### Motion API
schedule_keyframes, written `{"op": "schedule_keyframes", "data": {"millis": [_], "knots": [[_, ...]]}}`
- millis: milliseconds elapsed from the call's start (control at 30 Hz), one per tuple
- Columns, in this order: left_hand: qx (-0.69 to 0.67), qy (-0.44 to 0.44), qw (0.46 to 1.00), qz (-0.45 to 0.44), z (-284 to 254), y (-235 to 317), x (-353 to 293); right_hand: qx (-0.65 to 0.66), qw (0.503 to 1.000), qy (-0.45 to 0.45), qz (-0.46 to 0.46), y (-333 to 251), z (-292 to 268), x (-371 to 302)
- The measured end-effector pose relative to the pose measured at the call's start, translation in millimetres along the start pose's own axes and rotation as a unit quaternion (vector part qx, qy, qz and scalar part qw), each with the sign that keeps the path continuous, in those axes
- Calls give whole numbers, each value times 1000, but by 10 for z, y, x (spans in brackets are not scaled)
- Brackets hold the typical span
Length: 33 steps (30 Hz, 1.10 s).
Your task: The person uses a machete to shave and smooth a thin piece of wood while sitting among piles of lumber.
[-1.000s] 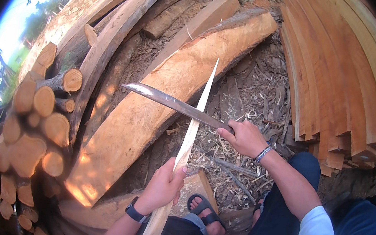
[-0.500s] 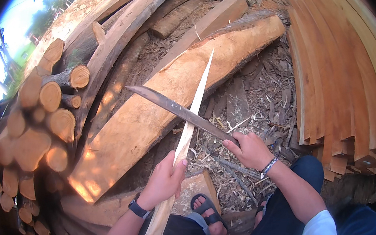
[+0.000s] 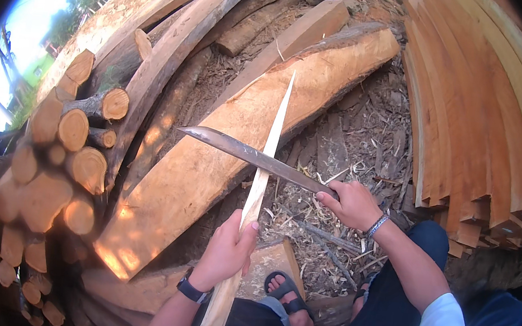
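Note:
My left hand [image 3: 226, 248] is closed around a long pale wooden stake [image 3: 259, 191], its sharp tapered tip pointing away from me and its thick end down by my lap. In my right hand [image 3: 352, 204] is the grip of a machete [image 3: 225, 144]; the fingers wrap over the handle and hide most of it. The dark blade lies across the stake above my left hand, its tip reaching out to the left. It appears to touch the stake. Behind both lies a broad, rough-hewn timber slab [image 3: 189, 181].
Cut logs [image 3: 41, 197] are piled at the left, round ends toward me. Sawn planks [image 3: 470, 108] are stacked at the right. Wood shavings [image 3: 362, 167] and sticks [image 3: 335, 241] litter the ground. My sandalled foot [image 3: 288, 296] is close to a wood block [image 3: 276, 263].
The machete has shifted very slightly right and down along the stake, together with my right hand. My left hand and the stake stay almost in place. The whole view has tilted a little.

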<state>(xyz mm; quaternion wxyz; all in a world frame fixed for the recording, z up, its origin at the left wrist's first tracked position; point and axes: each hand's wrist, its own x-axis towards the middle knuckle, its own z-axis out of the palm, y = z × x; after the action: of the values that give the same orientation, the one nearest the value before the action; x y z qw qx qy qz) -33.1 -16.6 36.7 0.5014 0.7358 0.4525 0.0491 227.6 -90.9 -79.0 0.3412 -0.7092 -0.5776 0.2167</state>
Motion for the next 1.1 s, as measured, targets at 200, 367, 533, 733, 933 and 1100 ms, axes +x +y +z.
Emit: {"op": "schedule_keyframes", "data": {"millis": [200,367,533,733,933,1100], "knots": [[-41,23,999,7,-51,-39,16,8,999,-24,-36,-91,127,-132],[-17,38,999,11,-51,23,62,-43,998,-9,-43,-64,106,-84],[-36,30,999,16,-84,-39,120,12,999,-24,-45,-208,216,-204],[-34,-2,999,-3,-4,-36,115,24,1000,1,9,-137,158,-99],[-40,-4,999,6,-22,-22,110,-11,999,-10,-32,-145,109,-130],[-47,5,999,-2,-46,-13,120,-3,1000,-7,-25,-231,169,-133]]}}
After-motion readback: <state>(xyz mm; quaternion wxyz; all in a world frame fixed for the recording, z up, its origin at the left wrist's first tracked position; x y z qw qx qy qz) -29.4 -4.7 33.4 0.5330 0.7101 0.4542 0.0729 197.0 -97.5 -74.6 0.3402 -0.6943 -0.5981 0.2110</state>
